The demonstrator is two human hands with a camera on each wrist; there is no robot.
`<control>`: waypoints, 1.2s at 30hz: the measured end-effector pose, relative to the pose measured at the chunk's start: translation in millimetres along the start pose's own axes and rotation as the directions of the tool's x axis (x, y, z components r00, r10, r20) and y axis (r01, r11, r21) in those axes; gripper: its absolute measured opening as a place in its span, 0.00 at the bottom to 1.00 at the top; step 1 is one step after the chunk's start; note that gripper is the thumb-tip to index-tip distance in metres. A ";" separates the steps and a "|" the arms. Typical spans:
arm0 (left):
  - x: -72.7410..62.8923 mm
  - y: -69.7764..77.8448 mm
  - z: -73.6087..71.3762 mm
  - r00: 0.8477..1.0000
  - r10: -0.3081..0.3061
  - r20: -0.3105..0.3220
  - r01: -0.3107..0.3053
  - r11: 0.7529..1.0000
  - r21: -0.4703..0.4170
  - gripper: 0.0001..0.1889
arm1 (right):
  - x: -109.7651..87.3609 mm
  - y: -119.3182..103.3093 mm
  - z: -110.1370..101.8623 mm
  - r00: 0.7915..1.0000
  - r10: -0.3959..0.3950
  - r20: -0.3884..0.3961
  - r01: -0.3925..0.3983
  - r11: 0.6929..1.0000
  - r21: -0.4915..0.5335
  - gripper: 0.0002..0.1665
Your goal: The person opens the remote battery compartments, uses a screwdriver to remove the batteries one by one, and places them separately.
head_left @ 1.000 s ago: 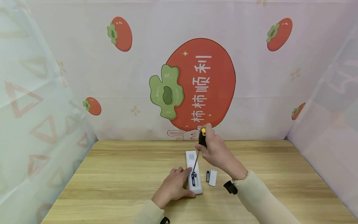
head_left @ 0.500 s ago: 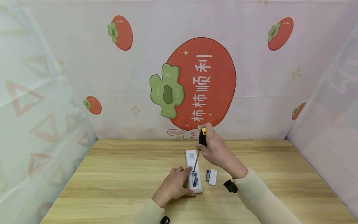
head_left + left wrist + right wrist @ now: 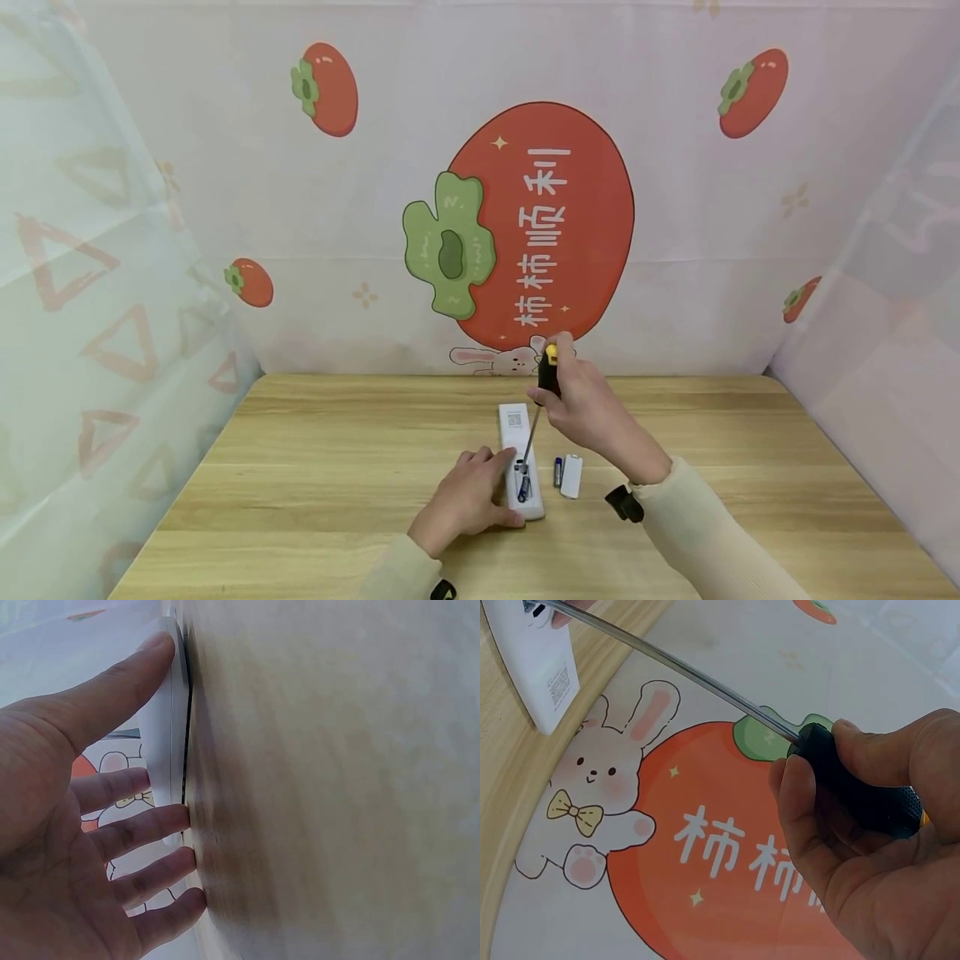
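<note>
A white remote control (image 3: 514,435) lies back up on the table, its battery compartment uncovered. Inside, a small blue-and-silver battery (image 3: 524,488) sits askew. My left hand (image 3: 463,498) rests at the remote's left side, with the thumb at its near end and the index fingertip on its edge; the fingers are fairly straight in the left wrist view. My right hand (image 3: 588,408) grips the black-and-yellow handle of a screwdriver (image 3: 855,780). Its metal shaft slants down into the compartment, the tip near the battery's far end.
Right of the remote, a second battery (image 3: 558,472) lies beside the white battery cover (image 3: 572,477) on the wooden table (image 3: 337,467). A printed cloth backdrop (image 3: 675,317) stands behind the table, and cloth walls rise at both sides.
The battery in the compartment lay straight and has tipped askew, its far end out of place. The screwdriver has shifted slightly right with my right hand. My left hand stays put.
</note>
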State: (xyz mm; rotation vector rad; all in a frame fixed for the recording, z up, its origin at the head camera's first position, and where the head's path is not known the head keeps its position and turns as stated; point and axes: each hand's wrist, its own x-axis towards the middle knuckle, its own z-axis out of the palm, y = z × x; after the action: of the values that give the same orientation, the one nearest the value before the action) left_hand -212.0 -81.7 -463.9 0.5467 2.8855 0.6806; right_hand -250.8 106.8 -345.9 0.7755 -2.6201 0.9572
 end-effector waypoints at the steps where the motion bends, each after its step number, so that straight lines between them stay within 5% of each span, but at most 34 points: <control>1: -0.1 0.1 -0.1 1.000 0.000 0.000 0.000 1.000 0.000 0.49 | -0.5 0.2 -0.3 1.000 -0.002 -0.001 0.002 1.000 0.000 0.33; 17: -0.8 2.4 -1.2 1.000 -0.006 0.007 0.007 1.000 -0.001 0.49 | -6.9 2.9 -2.6 1.000 0.007 -0.016 -0.007 1.000 0.001 0.33; 29: -1.8 2.9 -1.4 1.000 0.000 0.002 0.000 1.000 0.005 0.49 | -11.0 4.1 -4.7 0.985 0.169 -0.043 -0.168 0.986 0.012 0.35; 36: -2.1 3.4 -2.1 1.000 -0.008 0.008 0.008 1.000 -0.002 0.49 | -12.3 2.6 -5.3 0.986 0.163 -0.045 -0.163 0.987 -0.001 0.35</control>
State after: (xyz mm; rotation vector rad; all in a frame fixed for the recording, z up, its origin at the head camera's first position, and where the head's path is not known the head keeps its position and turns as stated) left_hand -209.4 -80.5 -460.4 0.5361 2.8777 0.6788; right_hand -241.8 116.9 -348.1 0.5380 -2.6778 0.9980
